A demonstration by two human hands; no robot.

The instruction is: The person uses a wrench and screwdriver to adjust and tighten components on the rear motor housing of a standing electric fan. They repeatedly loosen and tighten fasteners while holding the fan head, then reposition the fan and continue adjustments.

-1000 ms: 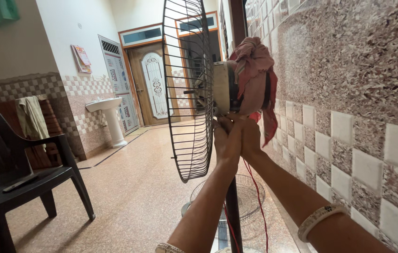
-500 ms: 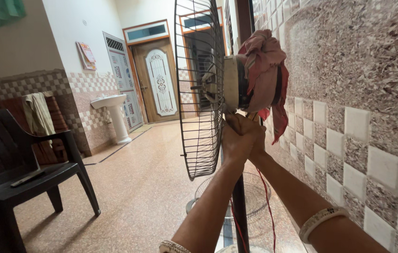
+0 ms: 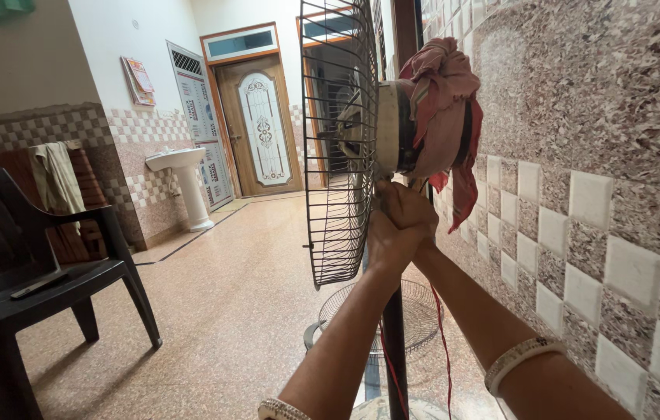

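Observation:
A pedestal fan stands close to the tiled wall, its wire grille [image 3: 339, 148] facing left and a pink-red cloth [image 3: 442, 109] wrapped over the motor housing at the back. Both my hands meet just under the motor, at the top of the dark pole [image 3: 394, 342]. My left hand [image 3: 386, 239] is clasped around the neck of the fan. My right hand [image 3: 410, 208] grips the same spot from the wall side, partly hidden by the left. A bangle [image 3: 518, 359] sits on my right wrist.
A second fan grille [image 3: 380, 315] lies on the floor behind the pole, and a red cord [image 3: 440, 334] hangs down beside it. A dark plastic chair [image 3: 34, 288] stands at the left. A white pedestal sink [image 3: 184, 183] and a wooden door [image 3: 264, 128] are farther back.
The view has shifted a little closer to the fan and to the left. Both hands stay clasped under the motor, with only a slight change in grip.

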